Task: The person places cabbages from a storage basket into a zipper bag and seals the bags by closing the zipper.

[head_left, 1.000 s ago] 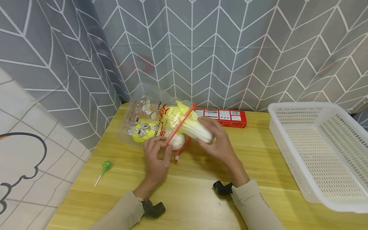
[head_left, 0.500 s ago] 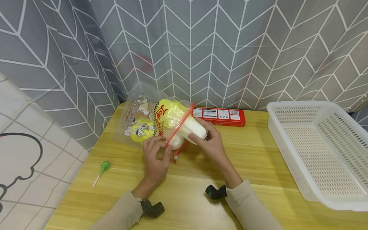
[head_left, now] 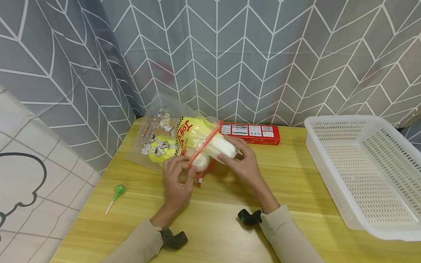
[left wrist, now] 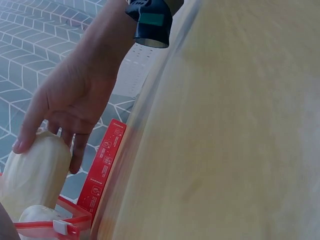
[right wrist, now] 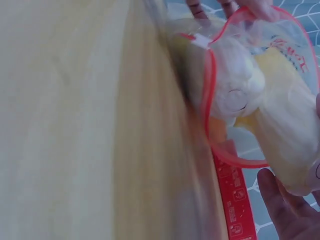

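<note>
Both hands work one clear, crinkly bag: my left hand pinches its red zip rim, my right hand curls round the smooth, pale cabbage sticking out of its mouth. Printed with cartoons, the bag lies at the table's eleven o'clock; a red box sits behind it.

Your white basket runs off the right edge of the head view, so its far side is lost. In the left wrist view the zip bag is cut off at the lower left corner, and the table is smeared with blur. In the right wrist view your right hand shows only fingertips at the lower right edge, and the red box has print too blurred to read. Your forearms leave the head view's bottom edge.
</note>
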{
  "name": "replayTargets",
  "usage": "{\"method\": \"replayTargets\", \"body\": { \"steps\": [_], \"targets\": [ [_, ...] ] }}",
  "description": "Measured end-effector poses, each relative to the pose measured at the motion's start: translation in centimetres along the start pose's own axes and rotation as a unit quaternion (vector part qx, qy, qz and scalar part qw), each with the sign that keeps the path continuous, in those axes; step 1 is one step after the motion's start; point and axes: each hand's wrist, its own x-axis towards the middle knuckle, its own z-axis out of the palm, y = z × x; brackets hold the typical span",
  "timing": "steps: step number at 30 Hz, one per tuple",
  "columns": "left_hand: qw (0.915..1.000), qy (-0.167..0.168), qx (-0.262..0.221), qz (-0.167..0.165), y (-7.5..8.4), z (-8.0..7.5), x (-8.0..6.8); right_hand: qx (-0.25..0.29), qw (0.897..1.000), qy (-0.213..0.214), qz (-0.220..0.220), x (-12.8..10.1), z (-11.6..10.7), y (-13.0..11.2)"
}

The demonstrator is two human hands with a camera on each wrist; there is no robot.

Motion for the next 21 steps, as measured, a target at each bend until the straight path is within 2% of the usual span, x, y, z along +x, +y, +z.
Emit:
{"method": "replayTargets", "body": {
  "steps": [9, 16, 21],
  "targets": [
    [1.0, -0.001, 0.008, 0.002, -0.13, -0.04, 0.03, -0.026, 0.998, 0.05, 0.013, -0.02, -0.06, 0.86],
    [0.9999, -0.005, 0.011, -0.003, -0.07, -0.09, 0.06, -0.01, 0.999, 0.032, 0.016, 0.03, -0.35, 1.03],
    [0.9999, -0.003, 0.011, -0.005, -0.01, -0.1, 0.07, -0.003, 0.998, 0.054, 0.018, 0.15, -0.33, 0.98]
  ]
}}
